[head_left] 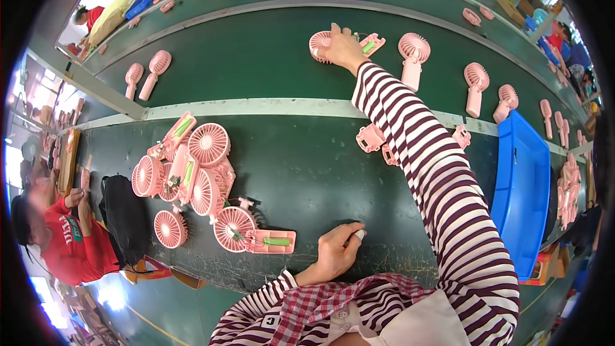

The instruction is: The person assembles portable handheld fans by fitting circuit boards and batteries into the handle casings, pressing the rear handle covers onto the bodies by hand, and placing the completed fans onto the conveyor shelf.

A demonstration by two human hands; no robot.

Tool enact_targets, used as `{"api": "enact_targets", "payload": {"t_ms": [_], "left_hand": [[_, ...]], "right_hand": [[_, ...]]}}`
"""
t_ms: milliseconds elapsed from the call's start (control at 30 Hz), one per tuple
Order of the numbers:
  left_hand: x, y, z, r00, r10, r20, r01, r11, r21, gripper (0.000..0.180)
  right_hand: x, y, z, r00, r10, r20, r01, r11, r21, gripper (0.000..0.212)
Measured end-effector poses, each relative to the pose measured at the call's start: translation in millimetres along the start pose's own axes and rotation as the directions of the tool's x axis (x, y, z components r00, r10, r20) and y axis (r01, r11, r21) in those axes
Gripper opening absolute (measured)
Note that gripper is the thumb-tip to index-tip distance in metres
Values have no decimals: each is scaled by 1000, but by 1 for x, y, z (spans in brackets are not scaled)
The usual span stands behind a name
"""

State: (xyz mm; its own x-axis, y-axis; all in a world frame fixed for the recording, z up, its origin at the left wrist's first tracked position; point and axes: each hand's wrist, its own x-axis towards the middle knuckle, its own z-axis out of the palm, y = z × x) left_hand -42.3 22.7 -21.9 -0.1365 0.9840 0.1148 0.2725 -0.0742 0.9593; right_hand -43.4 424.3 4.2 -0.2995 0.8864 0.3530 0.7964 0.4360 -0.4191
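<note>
My right arm stretches far over the green belt, and my right hand (344,50) has its fingers wrapped on the round head of a pink handheld fan (319,43). This fan's handle (371,44) lies opened beside the hand, with a green part and thin wires showing. Near the table's front edge rests my left hand (337,250), its fingers curled; a white covering or bit shows at the thumb tip. What those fingers hold, if anything, is hidden. Left of it lies a fan with an open handle (272,241), by a pile of pink fans (204,191).
Closed pink fans (414,54) lie along the belt (256,57), beyond a pale metal rail (256,107). Small pink housings (369,138) sit beside my right forearm. A blue bin (522,192) stands at the right. At the left, a person in red (77,243) sits near a black bag (125,218).
</note>
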Motion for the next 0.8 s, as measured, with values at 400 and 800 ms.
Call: {"api": "enact_targets", "payload": {"t_ms": [400, 800], "left_hand": [[-3, -1, 0, 1000, -16, 20, 17, 998, -55, 14], [-7, 225, -110, 522, 708, -474, -845, 354, -402, 64]], "right_hand": [[-30, -17, -26, 886, -34, 462, -16, 995, 103, 59], [-185, -74, -146, 989, 148, 26, -98, 505, 858, 47]]}}
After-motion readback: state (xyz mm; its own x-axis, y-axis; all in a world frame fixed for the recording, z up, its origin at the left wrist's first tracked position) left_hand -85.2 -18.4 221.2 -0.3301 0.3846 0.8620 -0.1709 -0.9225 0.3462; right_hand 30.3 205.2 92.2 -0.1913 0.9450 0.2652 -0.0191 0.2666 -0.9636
